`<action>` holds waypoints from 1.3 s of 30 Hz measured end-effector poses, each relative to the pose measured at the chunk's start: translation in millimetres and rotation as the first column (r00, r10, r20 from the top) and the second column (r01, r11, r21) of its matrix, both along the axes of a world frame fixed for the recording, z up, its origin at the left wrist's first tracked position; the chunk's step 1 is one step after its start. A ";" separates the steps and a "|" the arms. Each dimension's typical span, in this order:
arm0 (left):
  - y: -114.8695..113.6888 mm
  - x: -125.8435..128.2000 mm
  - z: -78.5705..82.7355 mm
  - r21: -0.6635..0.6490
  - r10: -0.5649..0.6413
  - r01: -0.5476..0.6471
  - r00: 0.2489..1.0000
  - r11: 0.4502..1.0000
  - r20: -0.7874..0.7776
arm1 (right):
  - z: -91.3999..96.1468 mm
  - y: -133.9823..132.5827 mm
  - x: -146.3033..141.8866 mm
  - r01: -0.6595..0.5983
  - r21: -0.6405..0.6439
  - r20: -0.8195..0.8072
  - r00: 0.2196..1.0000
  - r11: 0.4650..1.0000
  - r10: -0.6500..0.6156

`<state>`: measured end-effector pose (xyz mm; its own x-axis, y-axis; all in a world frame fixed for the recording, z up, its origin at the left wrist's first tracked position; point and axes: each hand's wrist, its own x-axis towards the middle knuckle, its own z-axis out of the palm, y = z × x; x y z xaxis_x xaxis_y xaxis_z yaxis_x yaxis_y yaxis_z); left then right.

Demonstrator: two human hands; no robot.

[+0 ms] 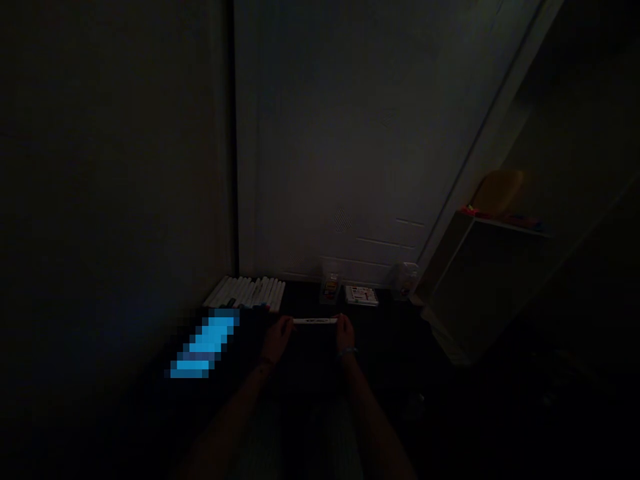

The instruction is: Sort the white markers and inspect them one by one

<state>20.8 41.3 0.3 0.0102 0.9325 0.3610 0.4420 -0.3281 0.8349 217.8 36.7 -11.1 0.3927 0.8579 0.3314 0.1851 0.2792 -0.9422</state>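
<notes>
The room is very dim and much detail is lost in shadow. A slim white cylindrical marker pen with dark print along its barrel [315,321] lies level between the two hands, above the dark desk [310,367]. The left hand [279,333] is closed in a pinch on one end of the pen; the right hand [345,333] pinches the opposite end. A thin pale band [350,351] circles the right wrist.

Beyond the left hand, a row of white marker pens [250,292] lies side by side on the desk, near its far edge. Nearer the person, to the left of the left hand, a bright blue pixelated rectangle [206,341] glows; its content is unreadable.

Beyond the right hand stand a small clear case with a dark label [330,287], a flat white printed box [361,295] just beside it, and a clear plastic container [406,280] farther right. A pale grey panel [350,133] rises behind them. To the right, a rounded orange-brown object [497,191] rests on a box-shaped cabinet [465,300].
</notes>
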 end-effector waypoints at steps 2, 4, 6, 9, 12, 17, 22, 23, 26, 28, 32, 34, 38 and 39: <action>0.1 1.2 -0.2 -0.006 -0.004 0.004 1.000 1.000 -0.001 | 0.1 0.9 0.0 0.017 -0.004 -0.008 1.000 1.000 -0.017; 0.0 1.9 -0.2 -0.020 -0.007 0.007 1.000 1.000 -0.004 | 0.7 1.2 0.0 0.022 0.006 -0.007 1.000 1.000 -0.022; -0.5 2.0 0.2 -0.025 -0.012 0.011 1.000 1.000 -0.012 | 1.3 0.9 -0.1 0.012 0.019 -0.004 1.000 1.000 -0.012; -1.4 1.6 1.5 -0.021 -0.018 0.018 0.999 1.000 -0.031 | 2.7 -0.5 -0.6 0.004 0.016 -0.010 1.000 1.000 -0.004; -1.3 1.3 1.8 -0.027 0.005 -0.006 0.999 1.000 -0.051 | 5.7 -2.8 -1.6 0.013 0.003 -0.010 1.000 1.000 -0.013; 1.0 0.6 -2.0 0.000 -0.009 0.009 0.999 1.000 -0.045 | 14.0 -8.1 -4.4 0.030 0.002 -0.004 1.000 1.000 -0.030; 2.2 0.3 -3.3 -0.017 -0.008 0.007 0.999 1.000 -0.041 | 17.1 -10.6 -5.4 0.041 0.007 -0.014 0.999 0.999 -0.041; 2.1 0.5 -2.8 -0.018 -0.004 0.004 0.999 1.000 -0.042 | 16.6 -10.4 -5.2 0.039 0.004 -0.017 0.999 0.999 -0.039; 1.3 1.0 -1.1 -0.018 -0.002 0.001 0.999 1.000 -0.050 | 13.9 -8.5 -4.0 0.018 -0.007 -0.037 0.999 1.000 -0.019; 0.7 1.0 -0.4 -0.017 -0.005 0.004 0.998 1.000 -0.060 | 11.6 -6.8 -3.1 0.003 -0.003 -0.048 0.999 1.000 -0.004; 0.1 0.2 -0.3 -0.021 -0.013 0.011 0.997 1.000 -0.071 | 7.4 -4.1 -2.1 -0.006 0.020 -0.027 1.000 1.000 0.006; 0.0 0.1 -0.1 -0.033 -0.012 0.010 0.997 0.999 -0.071 | 5.8 -3.5 -1.8 -0.005 0.021 -0.017 1.000 1.000 0.005; -0.4 0.3 1.2 -0.036 0.001 -0.003 0.998 0.999 -0.063 | 3.8 -2.9 -1.0 -0.020 0.022 -0.018 1.000 1.000 0.020; -0.7 0.4 1.7 -0.031 0.001 -0.003 0.998 1.000 -0.059 | 3.5 -2.8 -0.8 -0.024 0.023 -0.015 1.000 0.999 0.024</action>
<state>21.2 40.6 1.9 0.0291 0.9434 0.3305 0.4917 -0.3013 0.8170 217.0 33.9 -7.6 0.3775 0.8594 0.3448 0.1635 0.3046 -0.9383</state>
